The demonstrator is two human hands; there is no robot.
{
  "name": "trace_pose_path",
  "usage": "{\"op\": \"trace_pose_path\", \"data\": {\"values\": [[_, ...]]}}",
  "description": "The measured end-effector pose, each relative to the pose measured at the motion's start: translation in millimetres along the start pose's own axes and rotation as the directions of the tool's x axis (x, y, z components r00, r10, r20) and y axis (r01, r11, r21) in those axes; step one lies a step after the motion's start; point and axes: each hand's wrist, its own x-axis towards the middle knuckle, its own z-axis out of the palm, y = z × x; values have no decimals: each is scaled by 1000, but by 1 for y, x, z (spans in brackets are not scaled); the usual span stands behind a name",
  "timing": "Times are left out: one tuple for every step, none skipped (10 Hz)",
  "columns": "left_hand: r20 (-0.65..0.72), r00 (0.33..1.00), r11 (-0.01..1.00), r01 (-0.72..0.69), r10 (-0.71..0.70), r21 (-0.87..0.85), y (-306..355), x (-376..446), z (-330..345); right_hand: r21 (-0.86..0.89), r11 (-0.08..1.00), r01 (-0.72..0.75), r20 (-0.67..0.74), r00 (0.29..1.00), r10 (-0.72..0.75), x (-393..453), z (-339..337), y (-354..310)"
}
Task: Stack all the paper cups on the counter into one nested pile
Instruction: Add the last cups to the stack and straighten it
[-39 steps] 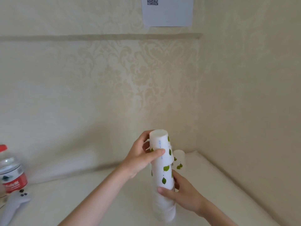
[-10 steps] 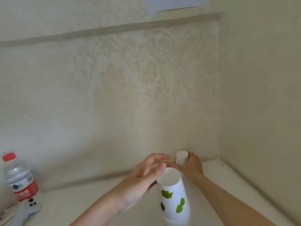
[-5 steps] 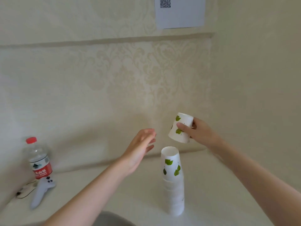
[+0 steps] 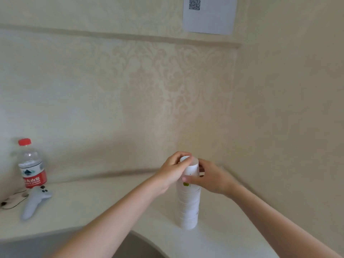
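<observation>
Both hands, the left hand (image 4: 172, 173) and right hand (image 4: 210, 178), curl closed around the top cup (image 4: 189, 169) of the nested pile (image 4: 188, 203) standing lower centre on the desk (image 4: 93, 205), with no loose cups visible, so the stacking looks nearly finished.

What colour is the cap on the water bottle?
Red. The bottle cap shows clearly in the head view, at the counter's far left.

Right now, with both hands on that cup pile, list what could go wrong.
1. The cup stack is tall and narrow; pressing off-centre with the left hand or right hand could topple it.
2. It stands near the counter front edge, so a tip might send cups off.
</observation>
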Motion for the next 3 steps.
{"op": "trace_pose_path", "data": {"values": [[-10,1000,998,17,-17,-59,-8,0,0,70,998,-4,-36,999,6,-3,9,11],[-14,999,996,41,-42,-80,-18,4,4,114,993,-7,-68,998,15,-2,18,20],[12,999,995,49,-49,-86,-12,7,2,128,992,-18,-45,999,24,-5,13,18]]}}
